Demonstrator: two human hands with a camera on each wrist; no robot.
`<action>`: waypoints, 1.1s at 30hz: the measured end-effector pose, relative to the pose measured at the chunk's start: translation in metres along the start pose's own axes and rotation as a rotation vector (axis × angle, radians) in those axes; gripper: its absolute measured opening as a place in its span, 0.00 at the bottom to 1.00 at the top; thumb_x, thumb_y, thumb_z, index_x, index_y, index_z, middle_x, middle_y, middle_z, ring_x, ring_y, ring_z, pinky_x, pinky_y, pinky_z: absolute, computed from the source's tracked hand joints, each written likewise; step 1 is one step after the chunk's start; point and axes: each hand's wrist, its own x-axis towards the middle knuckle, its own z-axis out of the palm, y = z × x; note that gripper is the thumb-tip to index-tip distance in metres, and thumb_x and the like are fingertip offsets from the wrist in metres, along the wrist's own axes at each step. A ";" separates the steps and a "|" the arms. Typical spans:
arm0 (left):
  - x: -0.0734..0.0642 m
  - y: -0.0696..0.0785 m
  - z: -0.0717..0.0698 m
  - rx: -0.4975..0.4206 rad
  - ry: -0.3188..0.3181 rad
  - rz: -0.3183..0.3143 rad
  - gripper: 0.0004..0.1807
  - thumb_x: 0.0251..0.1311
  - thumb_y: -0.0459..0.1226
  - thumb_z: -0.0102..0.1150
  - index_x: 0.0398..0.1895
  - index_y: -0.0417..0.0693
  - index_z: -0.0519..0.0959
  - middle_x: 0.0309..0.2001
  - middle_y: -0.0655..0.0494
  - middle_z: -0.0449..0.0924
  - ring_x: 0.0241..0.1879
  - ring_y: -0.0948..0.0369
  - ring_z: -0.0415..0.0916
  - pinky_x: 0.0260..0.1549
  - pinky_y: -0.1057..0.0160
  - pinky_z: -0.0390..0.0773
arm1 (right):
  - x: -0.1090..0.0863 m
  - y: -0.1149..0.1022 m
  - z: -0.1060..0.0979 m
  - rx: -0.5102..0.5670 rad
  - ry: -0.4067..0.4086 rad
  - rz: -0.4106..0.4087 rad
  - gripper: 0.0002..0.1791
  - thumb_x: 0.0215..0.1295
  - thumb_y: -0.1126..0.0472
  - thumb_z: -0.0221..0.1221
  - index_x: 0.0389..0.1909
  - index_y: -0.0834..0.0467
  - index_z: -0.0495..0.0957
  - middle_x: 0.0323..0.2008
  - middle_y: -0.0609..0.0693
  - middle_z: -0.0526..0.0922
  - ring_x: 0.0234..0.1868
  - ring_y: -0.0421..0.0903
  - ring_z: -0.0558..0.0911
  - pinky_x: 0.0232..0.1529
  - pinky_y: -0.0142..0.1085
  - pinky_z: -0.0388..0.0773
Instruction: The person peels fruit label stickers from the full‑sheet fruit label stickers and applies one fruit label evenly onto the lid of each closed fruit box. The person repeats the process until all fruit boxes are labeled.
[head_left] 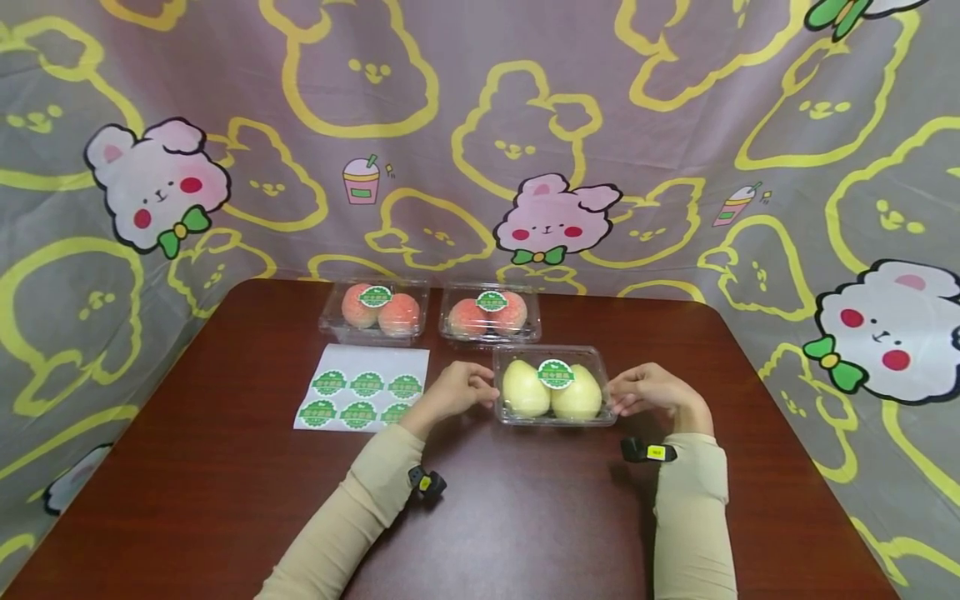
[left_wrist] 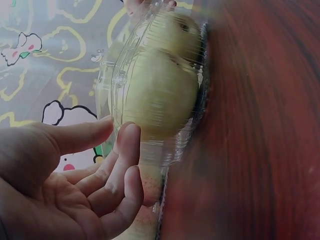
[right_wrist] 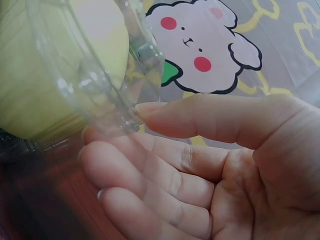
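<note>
A clear plastic clamshell box (head_left: 557, 421) stands right of the table's middle. Inside lie two pale yellow pears (head_left: 576, 395), and a round green-and-white sticker (head_left: 556, 374) is on the lid. At the box's left end, my left hand (head_left: 456, 390) pinches the rim between thumb and forefinger, the other fingers loosely bent. My right hand (head_left: 658, 390) holds the opposite end. In the right wrist view its thumb (right_wrist: 175, 119) presses the corner of the rim, with the fingers (right_wrist: 115, 167) beneath. Whether the box's base touches the table is hard to tell.
Two clear boxes of peaches (head_left: 397, 317) (head_left: 491, 318) stand behind on the brown table (head_left: 525, 517), each with a like sticker. A white sheet (head_left: 371, 358) with several green stickers lies left of my left hand. Patterned cloth (head_left: 480, 150) surrounds the table's back and sides.
</note>
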 end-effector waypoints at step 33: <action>0.023 0.020 0.040 -0.072 -0.013 0.016 0.20 0.59 0.30 0.61 0.54 0.28 0.74 0.39 0.35 0.86 0.38 0.46 0.86 0.39 0.56 0.85 | -0.020 0.021 -0.026 0.032 0.103 0.026 0.25 0.70 0.62 0.51 0.56 0.82 0.67 0.28 0.42 0.84 0.29 0.34 0.83 0.37 0.30 0.84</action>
